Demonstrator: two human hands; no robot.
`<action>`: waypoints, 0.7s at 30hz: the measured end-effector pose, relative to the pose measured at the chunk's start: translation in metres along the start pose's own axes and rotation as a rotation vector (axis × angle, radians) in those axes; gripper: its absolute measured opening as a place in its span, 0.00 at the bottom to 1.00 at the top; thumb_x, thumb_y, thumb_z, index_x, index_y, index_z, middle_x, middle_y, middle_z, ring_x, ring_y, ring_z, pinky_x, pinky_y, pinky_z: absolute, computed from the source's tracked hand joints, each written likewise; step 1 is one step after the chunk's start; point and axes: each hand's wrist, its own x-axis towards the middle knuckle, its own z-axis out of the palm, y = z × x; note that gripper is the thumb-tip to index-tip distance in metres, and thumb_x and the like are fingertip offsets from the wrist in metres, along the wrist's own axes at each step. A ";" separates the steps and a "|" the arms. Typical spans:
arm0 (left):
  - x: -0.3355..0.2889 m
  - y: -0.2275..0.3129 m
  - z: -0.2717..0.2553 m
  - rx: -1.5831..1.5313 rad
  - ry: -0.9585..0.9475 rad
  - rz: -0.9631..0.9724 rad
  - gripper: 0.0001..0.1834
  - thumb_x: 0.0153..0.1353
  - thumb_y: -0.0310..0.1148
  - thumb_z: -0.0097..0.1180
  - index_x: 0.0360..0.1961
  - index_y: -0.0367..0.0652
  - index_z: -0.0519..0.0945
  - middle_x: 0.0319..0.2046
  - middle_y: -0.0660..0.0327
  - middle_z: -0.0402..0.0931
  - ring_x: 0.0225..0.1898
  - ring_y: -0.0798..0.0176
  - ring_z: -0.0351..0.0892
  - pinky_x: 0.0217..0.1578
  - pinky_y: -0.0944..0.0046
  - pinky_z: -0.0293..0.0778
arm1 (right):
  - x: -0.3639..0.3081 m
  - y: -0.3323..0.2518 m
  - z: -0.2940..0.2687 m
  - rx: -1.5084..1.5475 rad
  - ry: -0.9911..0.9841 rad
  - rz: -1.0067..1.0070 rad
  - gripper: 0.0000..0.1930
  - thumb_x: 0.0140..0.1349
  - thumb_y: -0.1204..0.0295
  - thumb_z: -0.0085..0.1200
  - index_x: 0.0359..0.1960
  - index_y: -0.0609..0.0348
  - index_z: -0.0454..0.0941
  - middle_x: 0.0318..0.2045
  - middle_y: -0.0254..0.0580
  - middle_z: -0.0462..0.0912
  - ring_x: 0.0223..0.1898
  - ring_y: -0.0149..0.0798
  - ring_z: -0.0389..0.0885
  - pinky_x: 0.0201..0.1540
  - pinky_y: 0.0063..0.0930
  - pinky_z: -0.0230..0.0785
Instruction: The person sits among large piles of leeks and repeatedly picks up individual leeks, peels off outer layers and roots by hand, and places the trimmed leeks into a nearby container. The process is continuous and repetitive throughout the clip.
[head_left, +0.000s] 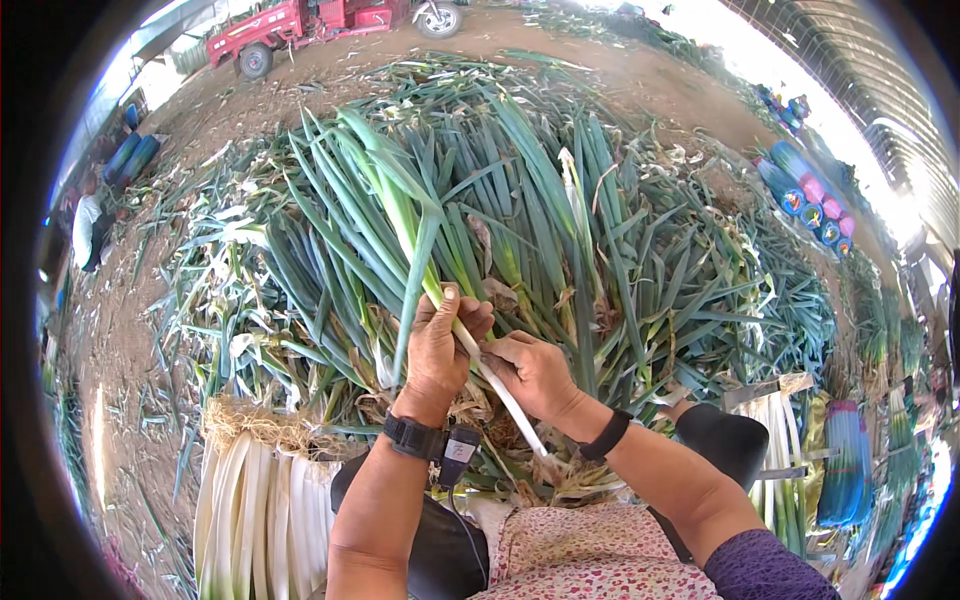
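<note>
— What does the person hold?

— One long leek (470, 345), held up over the lap. The left hand (437, 352) is wrapped tight round the stalk where smooth white shaft turns to pale green; flat, strap-like leaves fan up and far from that grip. The right hand (533, 372) pinches the white shaft just beside it, fingers closed on a thin papery skin. The shaft's root end points near and right, down toward the floral apron (590, 560).

— And around them?

— Beyond the hands, a big heap of untrimmed leeks (560, 230), dark green blades tangled with dry, straw-coloured husks. Near left lies a row of cleaned leeks (250, 510), glossy white cylinders with a fringe of stringy roots. A black wristband (413, 437) sits on the left wrist. Far left, a red vehicle (300, 25) stands on bare dirt.
</note>
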 end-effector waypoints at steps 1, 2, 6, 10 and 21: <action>-0.002 -0.003 0.002 -0.003 -0.004 -0.020 0.14 0.66 0.36 0.53 0.50 0.46 0.70 0.33 0.60 0.75 0.40 0.59 0.79 0.43 0.55 0.78 | -0.001 0.002 0.000 -0.023 0.023 0.000 0.07 0.57 0.70 0.57 0.37 0.56 0.78 0.31 0.47 0.79 0.31 0.53 0.79 0.32 0.40 0.71; -0.005 -0.005 0.004 0.024 -0.015 -0.061 0.17 0.65 0.36 0.53 0.53 0.46 0.68 0.35 0.60 0.75 0.41 0.59 0.78 0.43 0.55 0.78 | -0.002 0.004 0.000 -0.047 0.046 0.001 0.07 0.58 0.70 0.56 0.37 0.56 0.78 0.30 0.47 0.79 0.31 0.53 0.79 0.32 0.40 0.71; -0.025 -0.016 0.020 0.214 -0.168 -0.225 0.27 0.64 0.33 0.56 0.62 0.46 0.60 0.43 0.62 0.72 0.45 0.64 0.74 0.45 0.59 0.76 | 0.005 0.007 -0.012 -0.138 0.162 -0.006 0.06 0.60 0.68 0.54 0.36 0.54 0.76 0.30 0.45 0.79 0.31 0.52 0.79 0.31 0.42 0.71; -0.019 -0.031 0.010 0.089 -0.287 -0.342 0.22 0.63 0.26 0.54 0.58 0.41 0.66 0.37 0.64 0.73 0.38 0.67 0.75 0.38 0.64 0.75 | 0.009 0.024 -0.030 -0.188 0.130 -0.038 0.05 0.59 0.70 0.52 0.35 0.54 0.76 0.32 0.43 0.79 0.31 0.52 0.79 0.32 0.41 0.72; -0.027 -0.025 0.020 0.096 -0.262 -0.430 0.15 0.69 0.31 0.44 0.54 0.39 0.68 0.32 0.62 0.73 0.29 0.66 0.73 0.32 0.63 0.75 | -0.018 0.156 -0.154 0.078 0.607 0.728 0.19 0.61 0.68 0.51 0.51 0.67 0.71 0.30 0.36 0.79 0.26 0.30 0.76 0.22 0.21 0.65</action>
